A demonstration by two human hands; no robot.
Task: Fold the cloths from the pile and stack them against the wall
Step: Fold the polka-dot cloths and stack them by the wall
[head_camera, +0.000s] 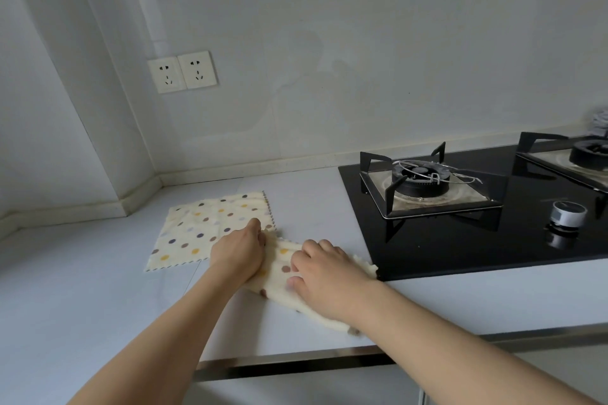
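- pale grey countertop [82, 299] runs along a white wall [362, 43]; it meets a second wall at a corner on the left, with a low upstand along the join.
- double wall socket [182, 71] is mounted on the wall above the corner.
- black glass gas hob [460, 240] is set into the counter on the right; near burner [421, 182] sits under a black pan support, with a bent piece of wire lying over it. a second burner [589, 154] is cut off by the right edge.
- round control knob [569, 213] stands on the hob glass in front of the burners.
- flat spotted cloth [204, 233], cream with yellow, brown and grey dots and a zigzag edge, lies spread on the counter near the corner, apart from the wall.
- second spotted cloth [279, 270], same pattern, lies bunched on the counter just right of the flat one, its far end reaching the hob's front-left corner.
- left hand [238, 250] has its fingers curled down over the left end of the second spotted cloth, gripping it where the two cloths meet.
- right hand [324, 268] lies on the same cloth further right, fingers bent and pinching the fabric against the counter.
- both forearms are bare and reach in from the lower edge.
- grey object at the far right against the wall is too cropped to identify.
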